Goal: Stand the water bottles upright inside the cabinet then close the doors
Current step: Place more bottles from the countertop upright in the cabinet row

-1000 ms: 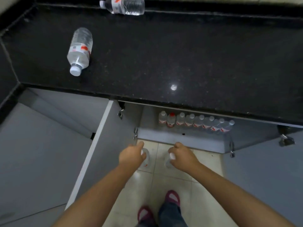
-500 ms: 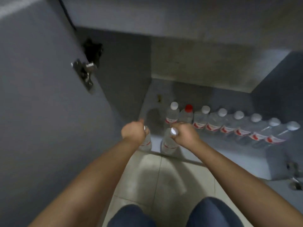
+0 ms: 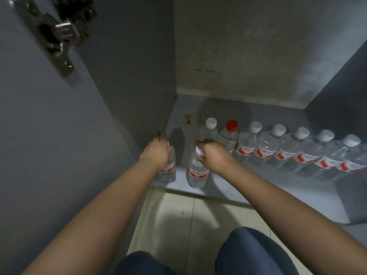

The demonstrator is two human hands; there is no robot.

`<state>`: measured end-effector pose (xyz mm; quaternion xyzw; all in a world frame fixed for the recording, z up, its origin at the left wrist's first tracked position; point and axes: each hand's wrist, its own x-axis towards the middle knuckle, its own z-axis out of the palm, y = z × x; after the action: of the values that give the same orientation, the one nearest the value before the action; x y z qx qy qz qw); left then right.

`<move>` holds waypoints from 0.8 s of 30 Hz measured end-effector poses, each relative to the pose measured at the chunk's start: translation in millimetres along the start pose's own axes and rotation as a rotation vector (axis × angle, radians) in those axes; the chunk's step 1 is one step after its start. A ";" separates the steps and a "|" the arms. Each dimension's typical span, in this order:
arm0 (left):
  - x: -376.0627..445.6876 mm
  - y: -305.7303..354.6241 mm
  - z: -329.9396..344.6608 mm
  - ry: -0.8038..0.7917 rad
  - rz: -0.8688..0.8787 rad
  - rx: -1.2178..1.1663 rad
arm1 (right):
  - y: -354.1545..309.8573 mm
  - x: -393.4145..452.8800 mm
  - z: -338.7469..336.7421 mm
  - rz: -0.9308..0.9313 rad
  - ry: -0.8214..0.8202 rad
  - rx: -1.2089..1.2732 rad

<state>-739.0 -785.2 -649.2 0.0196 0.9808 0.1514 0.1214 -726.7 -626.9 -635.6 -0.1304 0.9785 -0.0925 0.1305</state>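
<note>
Where the cabinet floor (image 3: 224, 190) meets the tiles: two bottles stand upright at the front edge, frame centre.
Left hand (image 3: 156, 150): clamped over the top of the left bottle (image 3: 167, 170), its cap mostly hidden.
Right hand (image 3: 211, 153): clamped round the neck of the right bottle (image 3: 197, 174), white cap showing at the fingers.
Back row (image 3: 278, 149): upright bottles touching side by side, running from centre to the right edge; one has a red cap (image 3: 232, 125), the others white.
Door (image 3: 49, 135): open, filling the left of the frame, with a metal hinge (image 3: 56, 34) at upper left.
Knees (image 3: 252, 253): blue trousers, bottom of frame, over the tiled floor (image 3: 178, 219).
</note>
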 end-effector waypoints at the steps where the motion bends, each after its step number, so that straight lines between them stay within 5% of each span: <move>1: 1.1 0.4 1.0 -0.001 0.003 -0.014 | -1.2 3.0 -0.3 -0.002 0.006 -0.001; 24: -0.4 -2.1 1.7 -0.049 -0.056 0.048 | -12.9 88.3 -22.3 0.067 0.055 -0.034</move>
<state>-738.2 -786.8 -651.3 -0.0011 0.9810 0.1239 0.1492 -812.2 -660.5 -632.1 -0.0970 0.9869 -0.0751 0.1044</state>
